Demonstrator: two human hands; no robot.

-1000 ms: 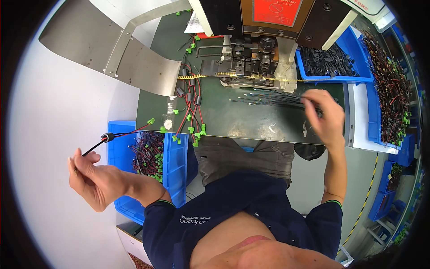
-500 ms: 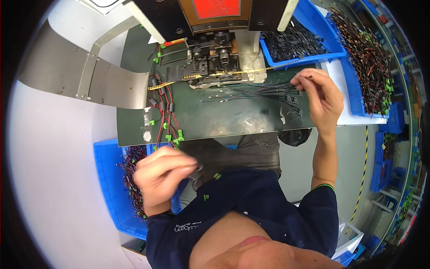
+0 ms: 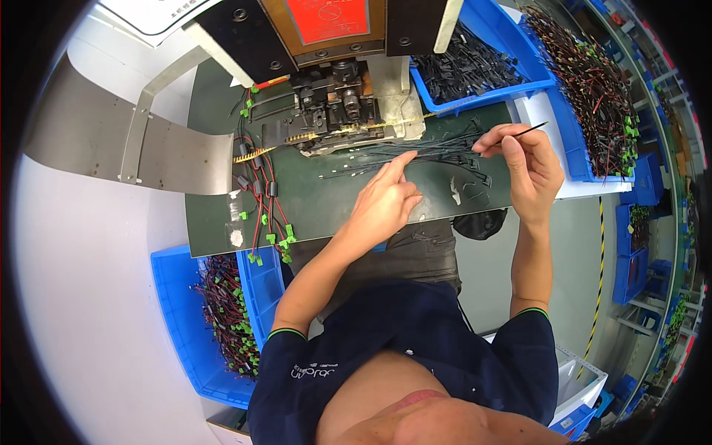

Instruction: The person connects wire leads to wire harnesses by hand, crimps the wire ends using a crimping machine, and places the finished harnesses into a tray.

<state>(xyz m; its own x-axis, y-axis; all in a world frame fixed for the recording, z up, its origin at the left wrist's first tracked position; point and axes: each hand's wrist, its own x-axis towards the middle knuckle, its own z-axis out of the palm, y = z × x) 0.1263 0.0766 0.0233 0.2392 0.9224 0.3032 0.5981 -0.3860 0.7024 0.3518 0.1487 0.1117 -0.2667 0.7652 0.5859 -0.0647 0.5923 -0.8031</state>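
Note:
A bundle of thin dark wires [image 3: 445, 153] lies across the front of the green worktop, pale tips toward the left. My left hand [image 3: 386, 196] reaches over this bundle, its index finger stretched out at the wires and the other fingers loosely bent; nothing shows in its grasp. At the bundle's right end, my right hand [image 3: 532, 174] pinches a short, thin black wire [image 3: 534, 128] between thumb and fingers, one end sticking out to the upper right. Behind the wires stands a crimping machine [image 3: 345, 100] with a yellowish terminal strip [image 3: 305, 136] running through it.
Red-and-black cables with green connectors [image 3: 263, 200] hang over the worktop's left edge. A blue bin [image 3: 170, 311] below holds more such cables. At the back right are a blue bin [image 3: 545, 80] of black parts and another of wires [image 3: 578, 126]. A curved metal guard [image 3: 178, 163] juts in from the left.
My left hand has moved from beside the cable bin, up and right, to the wires on the worktop. My right hand stays near the same spot; a black wire now sticks out of it.

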